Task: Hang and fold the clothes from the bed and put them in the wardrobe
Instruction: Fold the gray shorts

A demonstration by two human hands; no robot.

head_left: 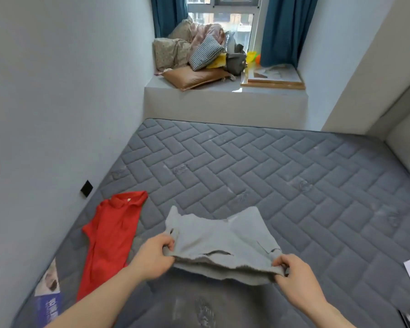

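Two garments show on the bed (270,166), and neither looks finished, so the job seems to be at an early stage. Far left, near the wall, a red shirt (109,237) lies spread and rumpled on the mattress, untouched, not folded and on no hanger. Just right of it, the left hand (152,256) pinches one corner of a pair of grey shorts (223,242), fingers and thumb curled tight on the waistband edge. The shorts are held stretched over the near part of the bed, legs pointing away toward the window ledge (223,95), with cushions and bedding piled on it. The right hand (296,275) pinches the opposite corner in the same way, fingers clamped on the cloth. My reading: the shorts are being laid out for their first fold; folding both pieces and carrying them to the wardrobe, which is not in view, is all left to do
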